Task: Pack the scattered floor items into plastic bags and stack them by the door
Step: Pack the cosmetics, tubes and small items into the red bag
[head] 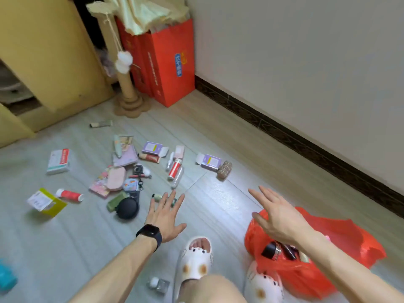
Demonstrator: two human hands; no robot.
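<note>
Left hand (165, 217) and right hand (277, 217) held nothing, fingers (163, 201) spread; the small green tube (157, 196) seemed light, slick, best pinched mid-body.

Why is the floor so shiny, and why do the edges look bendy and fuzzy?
Head view: light glares off the floor in the middle; the wide-angle lens curves the baseboard; the teal object at the left edge is blurred.

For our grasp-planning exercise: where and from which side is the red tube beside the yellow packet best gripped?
Probably pinch the red tube across its middle from above: it lies flat with bare floor along both long sides; the yellow packet crowds its white cap.
</note>
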